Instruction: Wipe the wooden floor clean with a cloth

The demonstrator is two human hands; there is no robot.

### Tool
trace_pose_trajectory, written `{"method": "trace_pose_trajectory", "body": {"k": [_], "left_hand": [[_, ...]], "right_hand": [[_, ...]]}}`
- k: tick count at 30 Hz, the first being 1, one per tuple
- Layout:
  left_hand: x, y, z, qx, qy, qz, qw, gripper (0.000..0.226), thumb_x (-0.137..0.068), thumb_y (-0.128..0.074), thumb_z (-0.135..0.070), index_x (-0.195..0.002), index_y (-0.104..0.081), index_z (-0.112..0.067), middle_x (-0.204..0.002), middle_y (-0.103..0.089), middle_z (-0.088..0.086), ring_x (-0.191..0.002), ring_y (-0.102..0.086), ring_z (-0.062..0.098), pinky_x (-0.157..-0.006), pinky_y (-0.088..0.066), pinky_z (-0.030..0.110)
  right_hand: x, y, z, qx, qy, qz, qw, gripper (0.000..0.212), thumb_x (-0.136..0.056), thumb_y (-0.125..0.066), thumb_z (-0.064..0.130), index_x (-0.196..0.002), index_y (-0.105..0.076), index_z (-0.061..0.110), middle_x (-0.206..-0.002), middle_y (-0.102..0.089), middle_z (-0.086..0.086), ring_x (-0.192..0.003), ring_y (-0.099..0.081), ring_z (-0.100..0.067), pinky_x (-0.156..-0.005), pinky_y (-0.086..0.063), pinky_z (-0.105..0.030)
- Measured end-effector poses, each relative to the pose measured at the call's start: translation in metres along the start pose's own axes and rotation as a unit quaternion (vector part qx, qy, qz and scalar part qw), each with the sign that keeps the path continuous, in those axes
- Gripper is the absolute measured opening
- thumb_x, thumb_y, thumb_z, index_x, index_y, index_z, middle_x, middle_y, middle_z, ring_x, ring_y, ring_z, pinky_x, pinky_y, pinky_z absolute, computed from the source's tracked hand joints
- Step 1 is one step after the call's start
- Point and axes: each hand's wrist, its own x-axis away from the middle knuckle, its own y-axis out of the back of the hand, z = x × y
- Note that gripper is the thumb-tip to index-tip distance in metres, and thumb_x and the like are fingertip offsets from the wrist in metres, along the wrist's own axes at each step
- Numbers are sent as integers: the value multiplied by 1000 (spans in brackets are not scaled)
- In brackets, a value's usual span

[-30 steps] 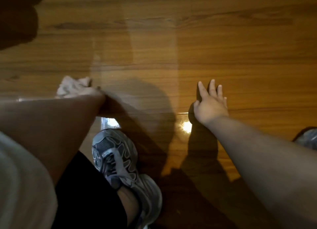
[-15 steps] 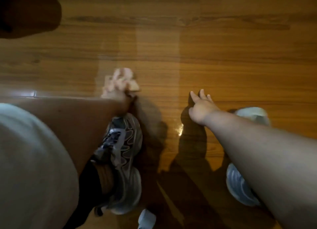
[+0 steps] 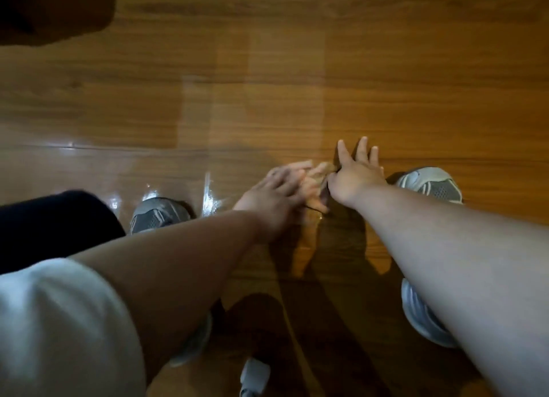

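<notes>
The pale crumpled cloth (image 3: 316, 178) lies mid-frame on the glossy brown wooden floor (image 3: 416, 84), under the left hand (image 3: 273, 197); blur hides whether that hand grips or only presses. The right hand (image 3: 358, 173), fingers spread flat, sits just beside the cloth and could block the stroke. The wet sheen (image 3: 208, 194) by the grey mesh sneakers (image 3: 157, 217) risks a slip; the sneakers crowd both sides

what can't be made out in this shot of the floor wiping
Head view: cloth is motion-blurred and partly under the left hand, so the grip is unclear.
Head view: left shoe is mostly hidden by the left arm.
Head view: dark shape top left and grey object at the bottom are cut off by the edges.
</notes>
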Motion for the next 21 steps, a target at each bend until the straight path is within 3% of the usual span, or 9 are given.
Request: {"method": "trace_pose_trajectory", "body": {"k": [2, 4, 7, 9, 11, 14, 17, 19, 21], "left_hand": [[23, -4, 44, 30, 83, -35, 995, 62, -96, -16, -47, -153, -10, -25, -160, 5, 11, -146, 15, 27, -119, 0, 42], [57, -10, 90, 69, 235, -63, 968, 60, -100, -20, -40, -154, -11, -16, -160, 4, 16, -146, 14, 30, -119, 0, 43], [56, -11, 110, 185, 474, -90, 856, 62, -100, -37, -27, -153, -10, -11, -159, 0, 19, -145, 2, 40, -117, -5, 49], [34, 0, 95, 226, 539, -65, 809, 68, -99, -36, -35, -154, -1, -17, -160, 6, 17, -145, 2, 40, -116, -2, 51], [21, -7, 61, 151, 458, -51, 874, 70, -96, -33, -43, -154, 1, -23, -160, 6, 15, -145, 2, 40, -115, -3, 54], [37, -35, -6, 17, 157, -53, 986, 72, -89, -36, -48, -152, -8, -28, -160, 2, 14, -144, 7, 39, -115, 1, 52], [63, -49, -21, -55, -89, 16, 994, 60, -96, -35, -43, -151, -13, -35, -160, 11, 6, -140, 26, 32, -109, 23, 44], [79, -54, 9, -56, -63, 7, 996, 62, -97, -36, -42, -152, -7, -37, -155, 22, 1, -138, 29, 27, -111, 21, 41], [103, -62, 54, 0, 87, -35, 996, 64, -99, -38, -37, -152, -4, -33, -155, 20, 7, -144, 20, 30, -118, 8, 42]], "right_hand": [[-1, -1, 6, 4, -9, -10, 1000, 69, -99, -38, 37, -153, 5, 36, -158, 27, -2, -146, 18, -30, -118, -4, -45], [-1, -5, 4, 20, -7, -25, 999, 67, -100, -35, 40, -152, 7, 35, -158, 27, -3, -146, 18, -30, -118, -5, -45], [-2, -13, -1, 38, 9, -50, 998, 68, -99, -34, 41, -152, 8, 34, -158, 27, -5, -146, 18, -31, -118, -4, -44], [-2, -19, 0, 36, 4, -65, 997, 69, -99, -34, 40, -152, 9, 33, -158, 27, -6, -146, 18, -31, -118, -3, -44], [-2, -22, 4, 33, -4, -75, 997, 69, -98, -34, 39, -153, 8, 32, -158, 26, -6, -146, 17, -31, -118, -3, -44], [2, -25, 11, 31, 6, -57, 998, 66, -98, -34, 42, -152, 5, 37, -159, 24, -3, -146, 17, -32, -118, -4, -45], [7, -28, 21, 30, 33, -22, 999, 63, -100, -33, 42, -151, 3, 41, -158, 25, 1, -146, 18, -31, -118, -4, -47], [10, -28, 22, 29, 28, -29, 999, 62, -100, -33, 40, -151, 2, 42, -159, 24, 1, -146, 18, -31, -118, -5, -46], [12, -29, 21, 31, 37, -31, 998, 62, -101, -34, 38, -151, 1, 43, -159, 23, 1, -147, 17, -30, -118, -5, -45]]}}
